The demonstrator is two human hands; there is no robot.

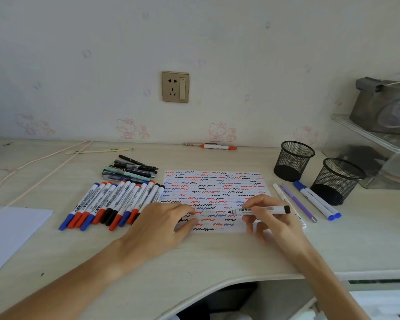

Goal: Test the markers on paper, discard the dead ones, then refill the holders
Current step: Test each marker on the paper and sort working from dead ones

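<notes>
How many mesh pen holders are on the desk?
2. One holder stands at the back right of the desk; the other holder stands to its right, nearer the person. Both look empty.

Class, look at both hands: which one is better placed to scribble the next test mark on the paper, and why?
The right hand: it grips the black marker, uncapped tip over the paper. The left hand lies flat, steadying the sheet.

I was looking at a home study corner, likely a child's bedroom: pale wallpaper [217, 42] printed with pink cartoon cats [125, 128] ran behind a light wood-grain tabletop [217, 255] with a curved front edge, a wall socket [175, 87] sat above it, and a clear plastic shelf [376, 137] stood at the right.
</notes>
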